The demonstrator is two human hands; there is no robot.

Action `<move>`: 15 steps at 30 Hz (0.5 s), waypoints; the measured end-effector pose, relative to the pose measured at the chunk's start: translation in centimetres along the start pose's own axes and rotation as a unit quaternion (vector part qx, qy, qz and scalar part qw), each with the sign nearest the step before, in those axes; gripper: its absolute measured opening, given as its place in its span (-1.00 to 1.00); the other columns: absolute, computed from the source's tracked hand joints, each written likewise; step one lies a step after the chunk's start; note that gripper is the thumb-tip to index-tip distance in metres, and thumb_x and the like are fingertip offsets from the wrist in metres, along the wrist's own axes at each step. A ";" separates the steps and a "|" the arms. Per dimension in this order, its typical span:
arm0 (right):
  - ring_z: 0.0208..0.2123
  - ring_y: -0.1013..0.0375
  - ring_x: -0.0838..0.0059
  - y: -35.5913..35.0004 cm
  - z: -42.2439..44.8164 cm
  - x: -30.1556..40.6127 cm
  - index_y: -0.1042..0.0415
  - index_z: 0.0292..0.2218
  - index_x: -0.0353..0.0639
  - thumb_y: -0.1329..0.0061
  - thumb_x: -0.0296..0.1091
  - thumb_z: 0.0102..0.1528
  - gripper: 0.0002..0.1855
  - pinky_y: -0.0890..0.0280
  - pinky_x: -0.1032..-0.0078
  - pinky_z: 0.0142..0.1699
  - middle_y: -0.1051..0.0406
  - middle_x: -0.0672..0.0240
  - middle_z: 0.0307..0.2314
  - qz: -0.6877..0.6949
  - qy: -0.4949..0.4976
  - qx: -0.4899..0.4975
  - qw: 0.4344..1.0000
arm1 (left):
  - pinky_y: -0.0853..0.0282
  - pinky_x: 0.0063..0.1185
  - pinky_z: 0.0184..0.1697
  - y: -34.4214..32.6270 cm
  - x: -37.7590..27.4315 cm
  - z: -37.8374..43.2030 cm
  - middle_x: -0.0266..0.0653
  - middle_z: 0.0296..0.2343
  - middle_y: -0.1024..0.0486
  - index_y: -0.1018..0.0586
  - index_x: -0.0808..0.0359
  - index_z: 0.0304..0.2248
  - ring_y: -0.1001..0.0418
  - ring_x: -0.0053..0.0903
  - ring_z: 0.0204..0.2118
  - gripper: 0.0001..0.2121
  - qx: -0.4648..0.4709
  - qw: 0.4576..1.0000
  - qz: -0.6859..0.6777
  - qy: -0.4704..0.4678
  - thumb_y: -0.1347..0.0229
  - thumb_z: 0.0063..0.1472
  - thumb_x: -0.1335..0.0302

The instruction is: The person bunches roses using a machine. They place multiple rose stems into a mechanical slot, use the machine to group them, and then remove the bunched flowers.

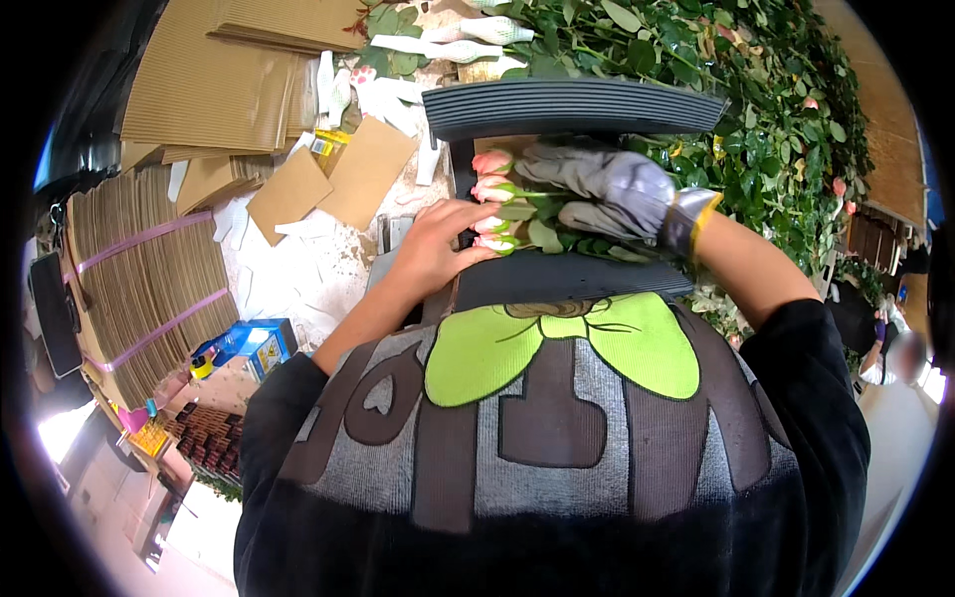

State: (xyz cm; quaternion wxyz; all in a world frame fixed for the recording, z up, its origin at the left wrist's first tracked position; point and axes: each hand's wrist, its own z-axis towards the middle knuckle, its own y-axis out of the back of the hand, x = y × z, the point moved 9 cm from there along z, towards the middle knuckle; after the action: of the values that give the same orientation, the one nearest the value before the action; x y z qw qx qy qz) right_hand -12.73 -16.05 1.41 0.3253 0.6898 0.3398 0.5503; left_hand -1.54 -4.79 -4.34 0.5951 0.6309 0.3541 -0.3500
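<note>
Several pink rose heads (493, 188) lie in a column between two dark ribbed panels, the far one (574, 108) standing beyond them and the near one (567, 277) against my body. My bare left hand (440, 242) touches the lower rose heads with its fingertips, thumb and fingers apart; whether it grips one cannot be told. My right hand (615, 190), in a grey glove with a yellow-edged cuff, lies over the stems and leaves just right of the blooms. Its fingers point left, and its palm side is hidden. Green leaves (547, 235) show below the glove.
A large heap of leafy rose stems (776, 149) fills the right side. Flat corrugated cardboard (216, 89) is at upper left, above a strapped cardboard bundle (149, 276). White foam net sleeves (462, 51), loose cardboard pieces (371, 173) and a blue box (265, 347) lie around. Another person stands far right.
</note>
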 end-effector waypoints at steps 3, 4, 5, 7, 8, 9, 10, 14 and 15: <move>-0.41 -0.44 0.14 2.9 1.0 1.9 -0.41 -0.16 -0.04 0.12 -0.17 0.08 -0.69 -0.37 0.38 -0.36 -0.44 0.18 -0.37 -0.041 -0.087 0.038 0.995 | -0.27 -0.45 -0.10 0.3 0.4 -0.1 -0.24 -0.28 -0.48 -0.50 0.23 -0.13 -0.40 -0.33 -0.21 -0.52 -0.011 1.000 -0.023 0.001 -0.29 -0.13 0.40; -0.48 -0.41 0.18 2.1 1.5 2.2 -0.40 -0.27 -0.07 0.09 -0.17 0.04 -0.75 -0.34 0.39 -0.42 -0.40 0.20 -0.45 -0.058 -0.064 0.047 0.995 | -0.27 -0.45 -0.10 0.0 0.5 0.2 -0.24 -0.28 -0.49 -0.51 0.23 -0.14 -0.41 -0.33 -0.22 -0.52 -0.012 0.999 -0.031 -0.009 -0.29 -0.14 0.41; -0.55 -0.38 0.21 0.6 1.9 2.3 -0.39 -0.38 -0.10 0.07 -0.17 0.00 -0.78 -0.31 0.39 -0.47 -0.37 0.21 -0.54 -0.075 -0.045 0.052 0.995 | -0.27 -0.46 -0.10 -0.2 0.6 0.4 -0.24 -0.29 -0.49 -0.51 0.23 -0.14 -0.41 -0.33 -0.23 -0.52 -0.009 0.999 -0.038 -0.022 -0.29 -0.14 0.41; -0.65 -0.35 0.29 -1.3 2.1 1.9 -0.39 -0.54 -0.13 0.04 -0.18 -0.06 -0.79 -0.28 0.42 -0.54 -0.33 0.27 -0.67 -0.103 -0.024 0.036 0.994 | -0.27 -0.47 -0.11 -0.4 0.4 1.0 -0.25 -0.29 -0.49 -0.51 0.23 -0.14 -0.41 -0.34 -0.23 -0.52 0.001 0.999 -0.033 -0.031 -0.30 -0.15 0.42; -0.67 -0.35 0.34 -1.9 2.3 1.7 -0.40 -0.58 -0.14 0.03 -0.20 -0.07 -0.78 -0.28 0.44 -0.56 -0.33 0.31 -0.70 -0.115 -0.009 0.023 0.993 | -0.27 -0.47 -0.11 -0.6 0.5 0.9 -0.25 -0.30 -0.49 -0.51 0.22 -0.14 -0.41 -0.35 -0.24 -0.52 0.000 0.999 -0.020 -0.025 -0.30 -0.15 0.42; -0.66 -0.37 0.40 -1.7 2.3 1.6 -0.43 -0.56 -0.13 0.04 -0.23 -0.05 -0.82 -0.30 0.48 -0.54 -0.35 0.38 -0.68 -0.121 0.003 -0.011 0.993 | -0.27 -0.47 -0.11 -0.7 0.6 0.7 -0.25 -0.30 -0.49 -0.51 0.22 -0.14 -0.41 -0.35 -0.24 -0.52 -0.002 1.000 -0.007 -0.019 -0.30 -0.15 0.42; -0.64 -0.39 0.45 -1.6 2.2 1.3 -0.46 -0.53 -0.12 0.05 -0.26 -0.04 -0.84 -0.32 0.52 -0.52 -0.37 0.45 -0.66 -0.127 0.015 -0.045 0.991 | -0.27 -0.48 -0.10 -0.7 0.9 0.5 -0.26 -0.32 -0.49 -0.51 0.22 -0.13 -0.41 -0.36 -0.24 -0.51 -0.004 1.000 -0.011 -0.008 -0.30 -0.15 0.43; -0.40 -0.40 0.46 -2.2 -0.6 -1.2 -0.43 -0.53 -0.16 -0.02 -0.57 -0.09 -0.93 -0.29 0.58 -0.32 -0.38 0.34 -0.45 0.357 -0.008 -0.014 0.934 | -0.26 -0.48 -0.11 -1.0 1.0 0.3 -0.30 -0.31 -0.47 -0.52 0.16 -0.10 -0.40 -0.41 -0.22 -0.51 -0.005 0.999 -0.036 -0.029 -0.28 -0.13 0.43; -0.39 -0.41 0.46 -2.8 -1.3 -2.2 -0.43 -0.53 -0.20 0.01 -0.58 -0.08 -0.95 -0.31 0.54 -0.35 -0.39 0.33 -0.44 0.490 -0.074 0.030 0.868 | -0.26 -0.48 -0.11 -1.2 1.0 0.2 -0.31 -0.30 -0.46 -0.52 0.13 -0.10 -0.39 -0.42 -0.21 -0.51 0.001 0.999 -0.028 -0.043 -0.28 -0.12 0.43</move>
State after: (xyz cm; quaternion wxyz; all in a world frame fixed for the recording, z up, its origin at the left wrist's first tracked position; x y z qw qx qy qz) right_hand -14.71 -16.21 -1.88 0.0178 0.8159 -0.0507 0.5757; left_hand -2.02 -4.93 -5.83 0.5991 0.6058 0.3447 -0.3939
